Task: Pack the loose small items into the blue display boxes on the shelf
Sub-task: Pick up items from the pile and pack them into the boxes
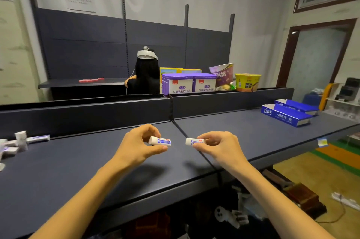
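1. The left hand pinches a small white packet with blue print between thumb and curled fingers, so its grip is narrow and closed on that packet, which is held just above the dark shelf.
2. The right hand pinches a second white and blue packet the same way, its grip also narrow and closed on the item; the two packets point toward each other with a gap between them, over the seam where two shelf panels meet.
3. Two blue display boxes lie side by side on the far right of the shelf, well apart from both hands, their open ends facing left.
4. At the far left edge of the shelf is a cluster of loose small items: white packets, one standing upright and the others lying flat, one long packet lying nearest the back wall.
5. Behind the low back wall of the shelf stand two purple and white tins, a yellow noodle cup to their right, and a purple bag between them.
6. Farther off, a person with dark hair wearing a white headset faces away toward another dark shelf unit carrying small red items.
7. A small blue and yellow price tag hangs on the shelf's near edge at right.
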